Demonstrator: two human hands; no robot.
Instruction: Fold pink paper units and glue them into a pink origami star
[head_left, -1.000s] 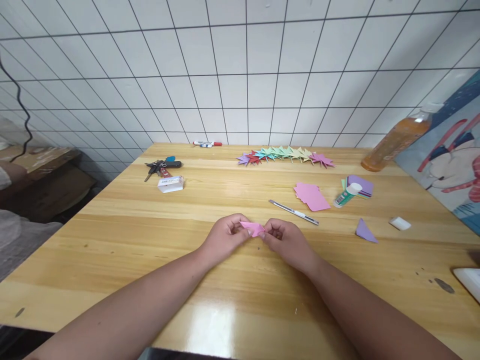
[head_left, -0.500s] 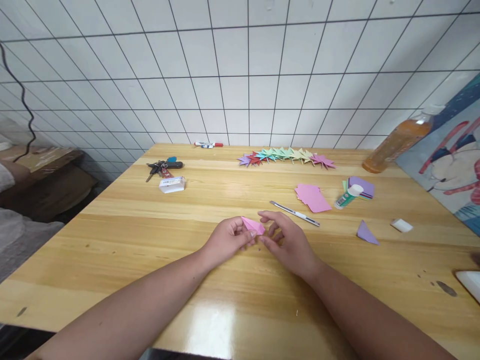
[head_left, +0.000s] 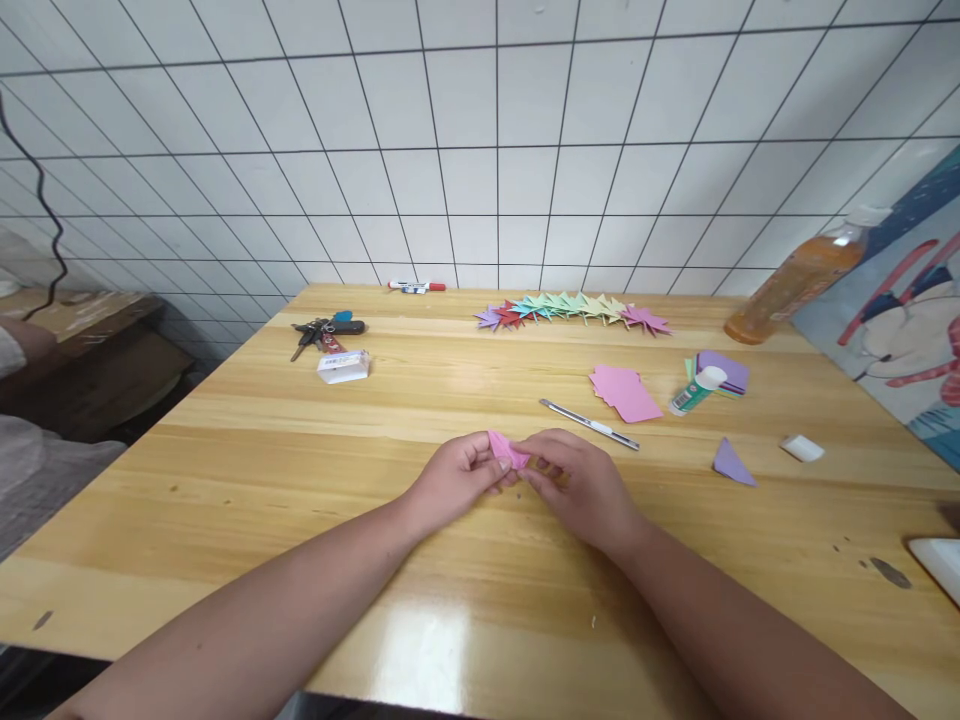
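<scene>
A small folded piece of pink paper [head_left: 508, 452] is held just above the middle of the wooden table. My left hand [head_left: 457, 478] grips its left side, thumb in front and fingers behind. From the right, my right hand [head_left: 574, 482] is closed at the paper's other end, its index finger on the upper edge and its thumb below. The fingers cover part of the paper, so its full shape is hidden. Beyond the right hand lie a slim craft knife [head_left: 589, 423] and a stack of pink paper sheets [head_left: 627, 393].
Folded paper stars [head_left: 574, 308] line the back of the table. Rightward are a glue stick [head_left: 697, 391], coloured paper [head_left: 731, 370], a purple folded piece [head_left: 733, 464], an eraser [head_left: 802, 448] and a bottle [head_left: 802, 280]. Keys [head_left: 328, 330], a small white box [head_left: 343, 367] and markers [head_left: 416, 287] lie left.
My right hand's index finger has come down onto the pink paper's right end, where it was held apart before. The paper has tilted slightly; my left hand stays nearly in place.
</scene>
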